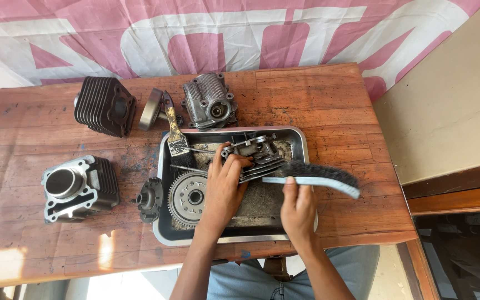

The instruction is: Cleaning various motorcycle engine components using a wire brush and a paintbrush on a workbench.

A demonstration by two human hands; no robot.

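Behind the wooden worktop [334,111] hung a pink and white banner. On it, a metal tray [301,139] held a finned engine part [259,155] near its far side. The left hand [223,186] pressed on that part, fingers closed over it; it looked heavy, stiff and greasy. The right hand [298,208] pinched a light brush [318,175] by its pale handle.

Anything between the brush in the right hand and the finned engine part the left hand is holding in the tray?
Nothing visible. The right hand holds the long black-bristled brush with its bristles at the grey finned metal engine part, which the left hand steadies over the metal tray.
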